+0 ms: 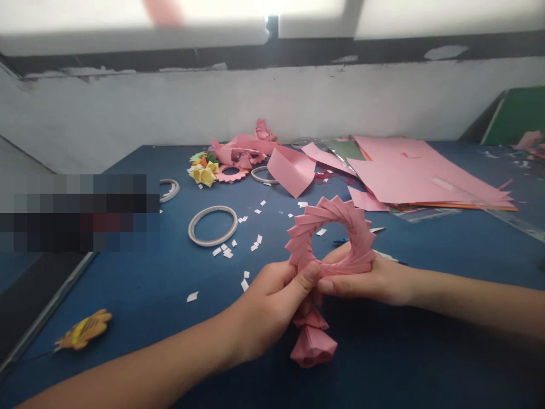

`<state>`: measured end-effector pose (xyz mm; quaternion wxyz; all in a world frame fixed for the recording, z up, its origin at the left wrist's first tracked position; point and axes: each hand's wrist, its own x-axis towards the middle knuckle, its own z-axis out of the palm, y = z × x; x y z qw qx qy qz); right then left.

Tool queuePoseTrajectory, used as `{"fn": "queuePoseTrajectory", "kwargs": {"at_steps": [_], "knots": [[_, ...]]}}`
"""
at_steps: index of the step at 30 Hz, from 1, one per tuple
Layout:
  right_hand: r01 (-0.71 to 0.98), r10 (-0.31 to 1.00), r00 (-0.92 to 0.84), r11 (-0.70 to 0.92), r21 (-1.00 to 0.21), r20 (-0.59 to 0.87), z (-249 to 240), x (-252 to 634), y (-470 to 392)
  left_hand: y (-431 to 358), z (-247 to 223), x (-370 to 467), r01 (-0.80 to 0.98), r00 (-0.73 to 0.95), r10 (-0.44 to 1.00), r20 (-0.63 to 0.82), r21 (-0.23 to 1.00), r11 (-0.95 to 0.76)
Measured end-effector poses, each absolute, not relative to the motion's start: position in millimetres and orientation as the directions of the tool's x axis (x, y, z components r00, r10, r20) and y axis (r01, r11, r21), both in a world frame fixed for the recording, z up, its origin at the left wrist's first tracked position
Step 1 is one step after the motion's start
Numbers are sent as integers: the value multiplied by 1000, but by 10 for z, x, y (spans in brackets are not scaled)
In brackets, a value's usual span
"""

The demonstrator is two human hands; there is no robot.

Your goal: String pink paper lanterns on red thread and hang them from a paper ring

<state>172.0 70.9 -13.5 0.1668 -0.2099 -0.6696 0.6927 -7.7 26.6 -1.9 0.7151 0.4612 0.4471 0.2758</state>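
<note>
A pink folded-paper ring (361,233) with a pointed, overlapping rim stands upright above the blue table, held at its lower edge by both hands. My left hand (276,301) is closed on its lower left, thumb pressed to the front. From the right, my right hand (370,281) grips the bottom edge, its thumb close to the left one and its fingers behind the ring. Below the hands hangs a pink folded-paper piece (314,345); whether it is joined to the ring is hidden by my fingers. Scissors (383,255) lie partly hidden behind my right hand.
Tape rolls (213,243) and white paper scraps (228,254) lie on the blue table (149,307). Pink sheets (417,176) are stacked at back right. Folded-paper pieces (242,145) are heaped at the back. A yellow-brown tag (85,330) sits at front left.
</note>
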Motion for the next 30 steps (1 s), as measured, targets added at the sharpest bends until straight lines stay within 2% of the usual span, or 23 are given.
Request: {"fn": "queuePoseTrajectory", "kwargs": {"at_steps": [5, 10, 14, 20, 30], "knots": [[32, 499, -866, -28, -999, -42, -100, 1714, 724, 273, -6, -77, 10, 454, 809, -373, 910, 413], [74, 543, -833, -82, -994, -106, -139, 1736, 686, 263, 11, -68, 34, 429, 821, -377, 915, 403], [58, 580, -810, -72, -996, -89, -159, 1721, 654, 268, -1, -69, 11, 431, 844, -318, 938, 348], [23, 537, -842, -45, -999, -44, -157, 1711, 701, 280, -87, -94, 47, 462, 844, -273, 958, 284], [1, 541, -839, -86, -996, -47, -199, 1722, 721, 260, -76, -100, 65, 477, 839, -261, 963, 263]]}}
